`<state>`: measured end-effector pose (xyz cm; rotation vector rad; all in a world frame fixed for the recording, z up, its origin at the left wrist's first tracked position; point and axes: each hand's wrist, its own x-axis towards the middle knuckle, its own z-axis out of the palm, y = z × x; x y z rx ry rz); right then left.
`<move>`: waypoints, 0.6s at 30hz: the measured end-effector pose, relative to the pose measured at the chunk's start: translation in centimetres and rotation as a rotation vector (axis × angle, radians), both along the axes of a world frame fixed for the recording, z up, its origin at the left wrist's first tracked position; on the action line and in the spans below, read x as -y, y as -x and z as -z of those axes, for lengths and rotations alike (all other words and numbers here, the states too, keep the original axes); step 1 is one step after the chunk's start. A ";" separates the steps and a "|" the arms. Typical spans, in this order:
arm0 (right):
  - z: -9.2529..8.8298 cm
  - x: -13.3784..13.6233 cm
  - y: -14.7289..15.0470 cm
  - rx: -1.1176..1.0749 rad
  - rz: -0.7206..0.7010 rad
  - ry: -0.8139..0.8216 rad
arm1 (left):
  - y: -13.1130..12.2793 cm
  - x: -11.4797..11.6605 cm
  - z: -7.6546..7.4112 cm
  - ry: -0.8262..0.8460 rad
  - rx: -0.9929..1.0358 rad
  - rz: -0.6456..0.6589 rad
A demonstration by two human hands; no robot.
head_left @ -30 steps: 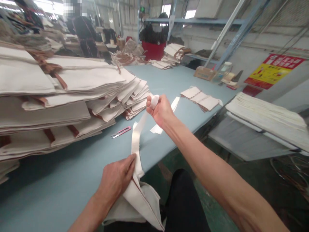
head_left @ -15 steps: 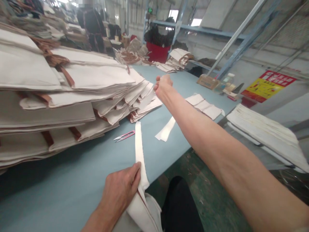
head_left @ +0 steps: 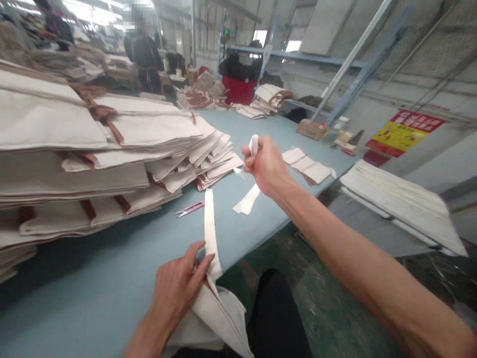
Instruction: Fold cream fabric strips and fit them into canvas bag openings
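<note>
My left hand (head_left: 182,281) rests at the near end of a cream fabric strip (head_left: 210,223), thumb and forefinger apart on it. Below, a cream cloth piece with a brown edge (head_left: 223,318) hangs over the table's near edge. Farther out, my right hand (head_left: 264,161) is closed on a small white piece (head_left: 254,145) that sticks up from the fingers. Pink-handled thread snips (head_left: 190,209) lie left of the strip. Another white strip (head_left: 248,200) lies on the table, below my right wrist.
Tall stacks of cream cloth pieces (head_left: 156,127) fill the left of the blue table (head_left: 112,278). A small stack (head_left: 309,165) lies beyond my right forearm. White cloth sheets (head_left: 402,204) stand at the right. A person (head_left: 145,59) is in the background.
My right hand has come back nearer, and a white piece now shows in it. My left thumb and forefinger have spread apart on the strip.
</note>
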<state>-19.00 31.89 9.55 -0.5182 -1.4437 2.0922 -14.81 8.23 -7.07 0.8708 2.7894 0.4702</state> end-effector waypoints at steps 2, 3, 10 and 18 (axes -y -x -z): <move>0.2 0.5 -3.3 0.011 -0.038 0.043 | -1.6 1.0 -0.3 -0.030 -0.005 -0.049; 0.3 0.7 -4.7 0.019 -0.060 0.071 | -2.6 1.6 -0.4 -0.042 -0.010 -0.067; 0.4 1.5 -11.1 0.035 -0.184 0.358 | -9.6 2.4 -0.5 -0.569 0.359 -0.153; -0.4 2.5 -17.3 -0.028 -0.088 0.682 | -12.0 -8.8 -0.1 -0.911 0.946 0.025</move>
